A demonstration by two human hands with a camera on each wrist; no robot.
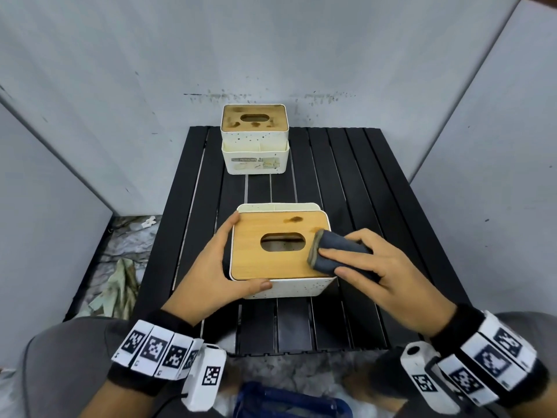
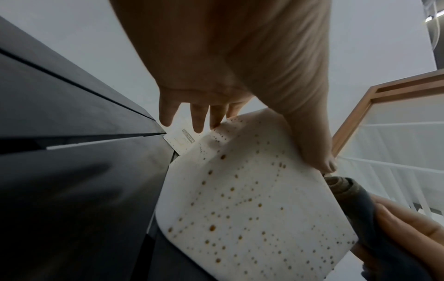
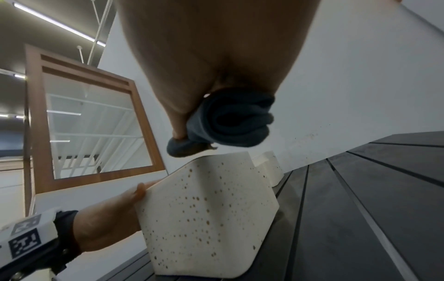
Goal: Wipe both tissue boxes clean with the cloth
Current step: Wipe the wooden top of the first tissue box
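Note:
The near tissue box (image 1: 250,263) is white with brown speckles and a bamboo lid that carries a brown stain (image 1: 294,219) near its back edge. My left hand (image 1: 224,257) grips its front left corner, thumb along the front wall. My right hand (image 1: 376,267) holds a rolled dark grey cloth (image 1: 334,251) pressed on the lid's right edge. The left wrist view shows the speckled wall (image 2: 252,199) and the cloth (image 2: 348,194). In the right wrist view the cloth (image 3: 235,121) sits above the box (image 3: 209,209). The far tissue box (image 1: 254,137) stands at the table's back, its lid stained.
Both boxes stand on a black slatted table (image 1: 376,191) enclosed by grey panels on three sides. A crumpled pale rag (image 1: 120,285) lies on the floor to the left. A blue object (image 1: 286,399) sits below the table's front edge, between my knees.

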